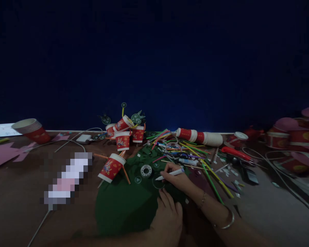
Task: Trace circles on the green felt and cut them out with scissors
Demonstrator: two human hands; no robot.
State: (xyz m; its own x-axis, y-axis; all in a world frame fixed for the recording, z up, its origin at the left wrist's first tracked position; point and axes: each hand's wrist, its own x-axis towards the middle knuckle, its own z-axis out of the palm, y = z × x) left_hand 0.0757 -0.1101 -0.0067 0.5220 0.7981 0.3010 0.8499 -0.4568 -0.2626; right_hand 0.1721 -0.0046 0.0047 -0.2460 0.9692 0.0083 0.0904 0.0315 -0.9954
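Dark green paper [113, 209] lies on the brown table. My right hand [175, 176] holds a white marker [173, 172], its tip near a round outline drawn on the paper. Just below it, my left hand [168, 212] rests palm down with its fingers stretched out on the green paper, near that outline. A white ring-shaped roll [146, 170] lies on the paper left of the marker tip. Beside the roll is a small circle with a triangle mark [137, 179].
Red paper cups [112, 168] joined in a figure stand left of the paper. Behind are colourful sticks [195, 151] and stacked cups [209, 138]. A red-handled tool [237, 153] lies right. Pink paper [2, 156], cables and a pixelated patch are left.
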